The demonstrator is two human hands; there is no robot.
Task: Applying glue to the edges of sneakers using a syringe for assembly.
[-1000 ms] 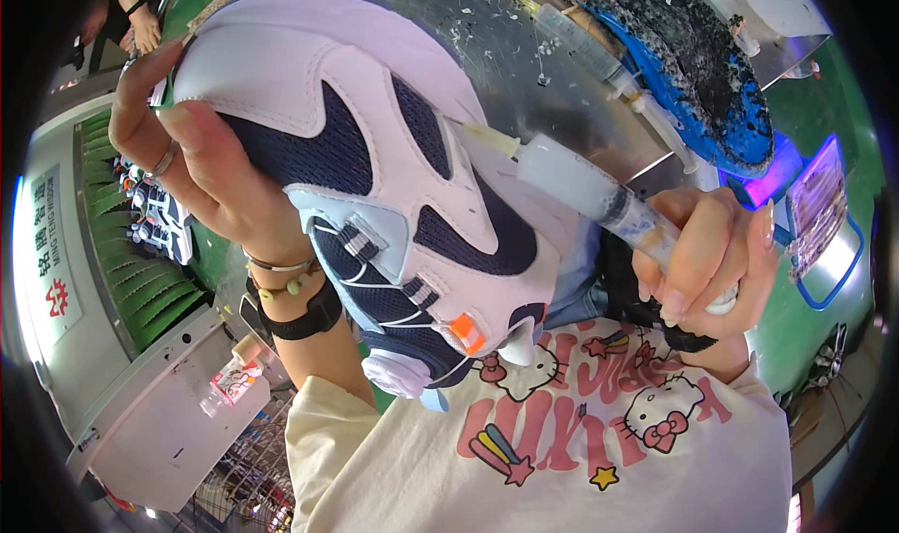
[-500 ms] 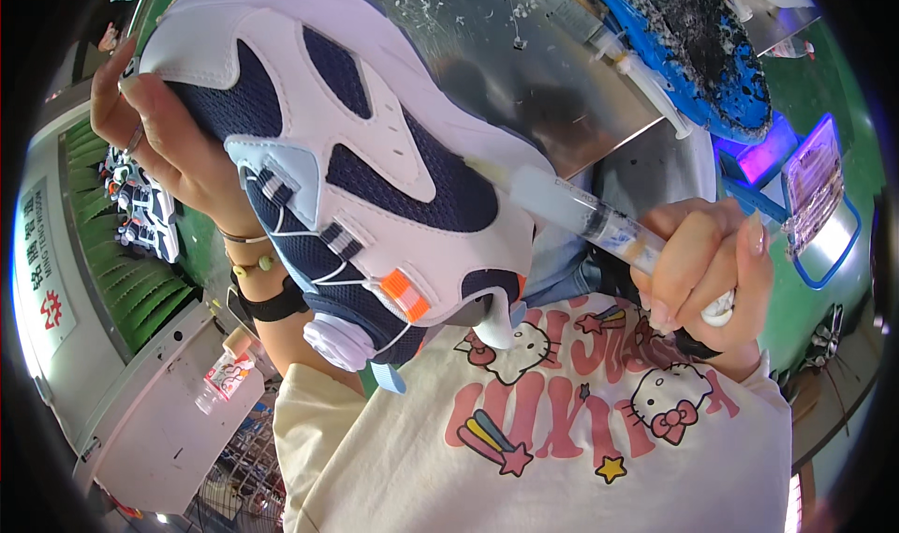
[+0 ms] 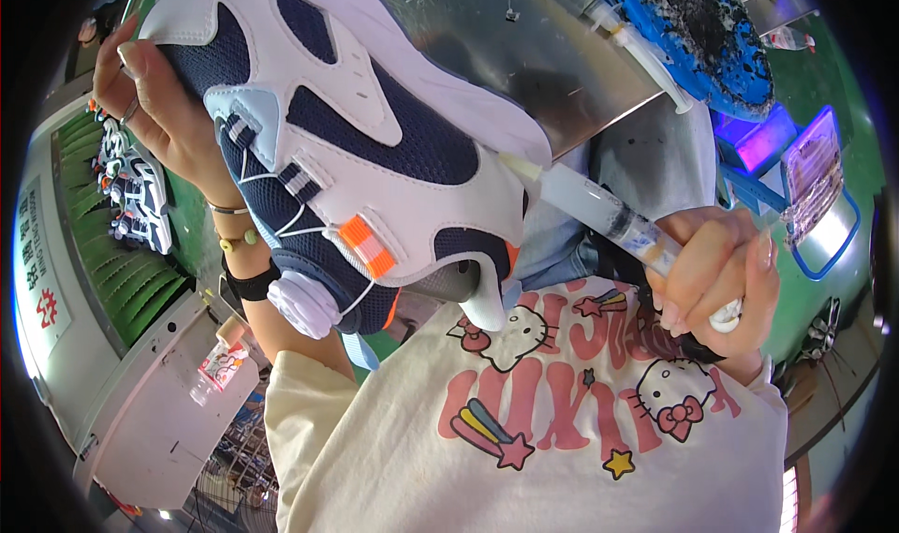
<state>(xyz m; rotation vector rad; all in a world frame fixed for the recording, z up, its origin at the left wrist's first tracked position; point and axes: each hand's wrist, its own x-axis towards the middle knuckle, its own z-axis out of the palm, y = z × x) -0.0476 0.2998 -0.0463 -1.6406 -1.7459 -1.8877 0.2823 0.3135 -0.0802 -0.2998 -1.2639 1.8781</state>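
Observation:
A sneaker [image 3: 412, 205] in white and navy mesh lies tilted across my view, toe to the upper left. It has pale blue trim, an orange striped loop and a white round lace dial [image 3: 304, 303]. My left hand [image 3: 164, 107] grips it by the toe end, thumb showing and some fingers hidden behind it. My right hand [image 3: 716, 275] is wrapped around a clear syringe [image 3: 599, 210] with dark marks on its barrel. The syringe's pale tip meets the sneaker's side where the upper joins the white sole, toward the heel.
Beyond the sneaker is a metal tabletop [image 3: 459, 37] with scraps, another syringe [image 3: 646, 60] and a blue tray [image 3: 693, 46] crusted black. At right stands a blue-framed lit device [image 3: 805, 191]. Several shoes [image 3: 136, 191] rest on a green rack at left, above a plastic bottle [image 3: 217, 374].
The sneaker has shifted a little left and upward with my left hand. Along the sole seam, the syringe tip now sits nearer the heel.

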